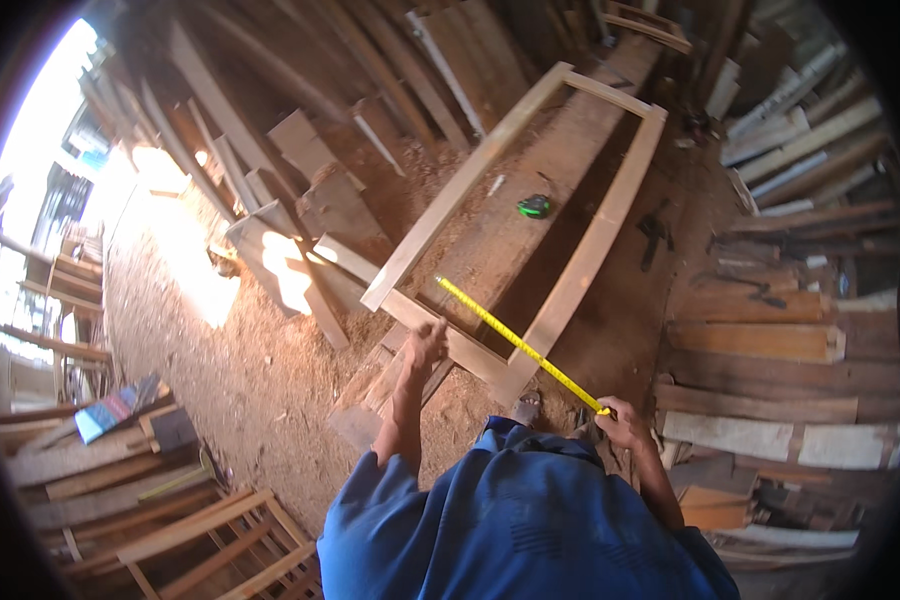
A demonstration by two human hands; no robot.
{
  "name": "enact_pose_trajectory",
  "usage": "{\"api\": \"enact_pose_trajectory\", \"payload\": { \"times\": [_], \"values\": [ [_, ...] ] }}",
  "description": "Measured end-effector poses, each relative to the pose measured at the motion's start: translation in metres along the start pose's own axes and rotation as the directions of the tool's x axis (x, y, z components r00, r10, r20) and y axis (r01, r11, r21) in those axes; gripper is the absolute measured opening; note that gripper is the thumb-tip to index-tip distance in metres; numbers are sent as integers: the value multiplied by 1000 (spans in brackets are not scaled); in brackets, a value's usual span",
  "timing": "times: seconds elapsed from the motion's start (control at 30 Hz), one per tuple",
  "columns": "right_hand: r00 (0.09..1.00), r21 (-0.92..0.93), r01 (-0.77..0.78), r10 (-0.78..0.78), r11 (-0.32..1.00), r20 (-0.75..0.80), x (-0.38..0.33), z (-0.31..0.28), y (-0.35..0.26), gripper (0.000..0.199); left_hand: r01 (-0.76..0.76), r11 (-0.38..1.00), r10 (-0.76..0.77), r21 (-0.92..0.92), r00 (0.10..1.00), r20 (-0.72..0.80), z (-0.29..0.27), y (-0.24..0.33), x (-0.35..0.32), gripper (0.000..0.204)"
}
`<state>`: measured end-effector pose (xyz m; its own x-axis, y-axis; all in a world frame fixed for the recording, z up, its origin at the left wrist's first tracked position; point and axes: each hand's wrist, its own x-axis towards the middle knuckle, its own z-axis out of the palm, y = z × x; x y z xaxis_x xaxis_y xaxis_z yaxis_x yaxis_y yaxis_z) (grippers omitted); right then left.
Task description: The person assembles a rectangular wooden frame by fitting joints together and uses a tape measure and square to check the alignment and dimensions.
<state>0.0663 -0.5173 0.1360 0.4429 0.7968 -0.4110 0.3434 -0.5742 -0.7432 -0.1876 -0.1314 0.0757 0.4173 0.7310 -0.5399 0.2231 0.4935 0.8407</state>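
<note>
A long wooden frame (595,245) of pale planed timber lies on a plank bench (530,240), stretching away from me. Its near short rail runs just in front of my body. My left hand (427,342) is at this rail, fingers closed; whether they grip the wood or something small is hidden. At the frame's near right corner, my right hand (623,422) closes on the lower end of a yellow tape measure (490,321). The blade slants across the corner, its free end over the frame's opening. A small green and black object (533,206) rests on the bench inside the frame.
Boards (370,70) lean at the back, and stacked timber (770,330) lines the right side. A slatted wooden frame (220,545) stands at lower left. Sawdust covers the floor (180,360). A dark tool (654,235) lies right of the frame.
</note>
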Motion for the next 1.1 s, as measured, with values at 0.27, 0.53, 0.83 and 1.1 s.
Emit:
{"api": "enact_pose_trajectory", "payload": {
  "times": [0.27, 0.53, 0.83, 1.1],
  "values": [
    [984, -94, 177, -173, 980, 52, 150, 40, -107, 39, 185, 793, -283, 581, 956, 83, 39, -148, -63, 51],
    [992, -237, 82, -56, 968, 115, 152, 39, -94, 41, 367, 891, -324, -266, 926, 193, 71, -119, -67, 52],
    [993, -10, 112, -112, 994, 40, 116, 43, 7, 53, 344, 900, -274, -267, 924, 267, 67, -135, -56, 47],
    [998, -26, 33, -31, 999, 62, 109, 52, 13, 54, 290, 928, -261, -233, 954, 149, 76, -123, -62, 52]
  ]
}}
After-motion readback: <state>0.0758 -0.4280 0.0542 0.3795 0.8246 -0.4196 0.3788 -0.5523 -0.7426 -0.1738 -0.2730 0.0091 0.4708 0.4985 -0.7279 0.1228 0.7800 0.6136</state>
